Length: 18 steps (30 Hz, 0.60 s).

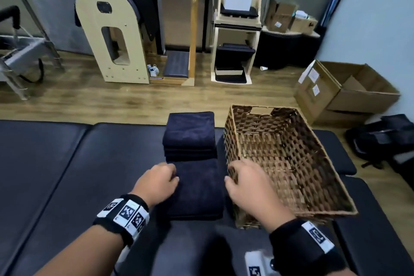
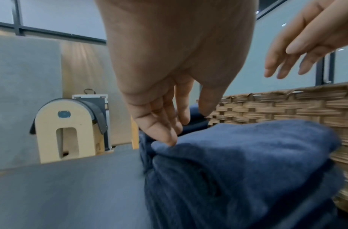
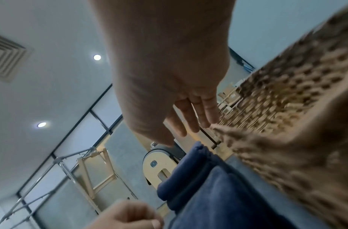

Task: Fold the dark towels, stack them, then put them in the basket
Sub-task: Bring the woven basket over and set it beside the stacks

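A folded dark towel (image 1: 197,188) lies on the black padded table (image 1: 67,175) in front of me. Beyond it stands a stack of folded dark towels (image 1: 189,134). The empty woven basket (image 1: 280,152) sits just right of both. My left hand (image 1: 165,178) is at the near towel's left edge. In the left wrist view, the left hand (image 2: 184,122) has relaxed fingers, and one fingertip touches the towel (image 2: 238,155). My right hand (image 1: 237,177) hovers with straight fingers over the basket's near-left rim, beside the towel's right edge, and holds nothing. The right wrist view shows the right hand (image 3: 187,131), towel (image 3: 204,186) and basket (image 3: 287,124).
Past the table's far edge is wooden floor with pale wooden exercise equipment (image 1: 112,36) and a shelf unit (image 1: 235,47). Open cardboard boxes (image 1: 347,92) and a black bag (image 1: 385,139) lie on the floor to the right. Bare padding stretches to the left.
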Each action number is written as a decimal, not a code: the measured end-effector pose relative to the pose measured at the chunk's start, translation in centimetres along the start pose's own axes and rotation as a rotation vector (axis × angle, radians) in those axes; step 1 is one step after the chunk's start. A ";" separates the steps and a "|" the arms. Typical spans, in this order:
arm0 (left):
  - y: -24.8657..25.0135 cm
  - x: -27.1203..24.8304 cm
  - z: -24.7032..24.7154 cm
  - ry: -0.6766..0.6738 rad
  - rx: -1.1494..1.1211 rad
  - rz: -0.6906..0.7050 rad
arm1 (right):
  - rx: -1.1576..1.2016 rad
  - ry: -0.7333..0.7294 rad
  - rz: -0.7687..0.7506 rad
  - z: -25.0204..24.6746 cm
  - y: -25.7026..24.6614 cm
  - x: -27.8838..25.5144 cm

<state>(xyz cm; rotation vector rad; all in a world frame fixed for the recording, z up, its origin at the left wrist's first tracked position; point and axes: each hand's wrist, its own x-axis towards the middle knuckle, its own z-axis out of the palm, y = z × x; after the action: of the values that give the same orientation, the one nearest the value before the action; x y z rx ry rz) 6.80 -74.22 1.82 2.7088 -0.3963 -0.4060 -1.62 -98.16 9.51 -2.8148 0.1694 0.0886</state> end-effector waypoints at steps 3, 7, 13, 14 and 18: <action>-2.0 0.3 0.6 -0.084 0.011 -0.044 | -0.125 -0.029 0.127 1.3 -1.8 1.2; -2.1 0.5 1.4 -0.077 0.122 0.000 | -0.121 -0.161 0.353 2.6 -1.0 1.6; 7.1 4.9 -0.3 0.050 0.142 0.445 | -0.105 -0.173 0.410 3.2 0.4 0.5; 9.1 5.9 -0.5 0.053 0.161 0.511 | -0.115 -0.183 0.413 3.0 0.8 0.0; 13.7 9.4 -1.1 0.034 0.373 0.607 | -0.136 -0.192 0.425 2.0 3.0 -1.7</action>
<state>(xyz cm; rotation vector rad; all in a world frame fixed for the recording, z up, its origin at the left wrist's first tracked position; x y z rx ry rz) 12.79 -89.15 6.11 2.7379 -1.3481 -0.1168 -3.75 -100.18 6.86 -2.8330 0.7373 0.4798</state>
